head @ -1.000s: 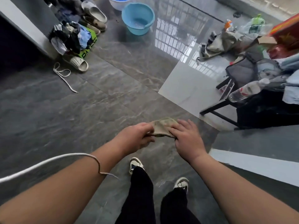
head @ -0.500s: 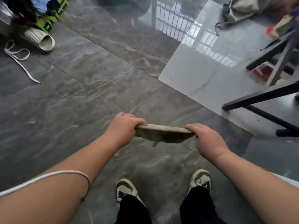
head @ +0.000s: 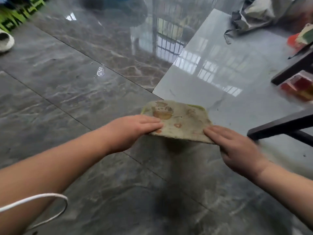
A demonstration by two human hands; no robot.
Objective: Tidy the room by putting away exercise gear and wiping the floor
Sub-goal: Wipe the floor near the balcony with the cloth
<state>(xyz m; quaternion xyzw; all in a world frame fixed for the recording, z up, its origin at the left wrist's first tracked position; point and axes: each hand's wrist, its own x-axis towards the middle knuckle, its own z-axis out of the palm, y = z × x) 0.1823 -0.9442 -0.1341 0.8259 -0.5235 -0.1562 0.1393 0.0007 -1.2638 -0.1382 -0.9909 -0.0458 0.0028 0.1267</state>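
The thumbs of both hands are hidden under the stained cloth [head: 177, 122], so the grip itself cannot be seen from below, and the upper left corner of the view is blurred: only a strip of green packaging [head: 18, 12] and part of a pale slipper [head: 6, 41] cut off by the left edge can be made out. The left hand [head: 133, 128] holds the cloth's left edge with its fingers laid flat on top; the right hand [head: 237, 146] holds the right edge the same way, and the cloth hangs spread between the 2 hands, above the glossy dark marble floor [head: 76, 99] near the seam with a paler tile [head: 220, 78]. A white cord [head: 42, 211] loops across the left forearm. To the right stand black furniture legs [head: 279, 126], with a red box [head: 299, 87] behind them and crumpled grey fabric [head: 254, 16] farther off.
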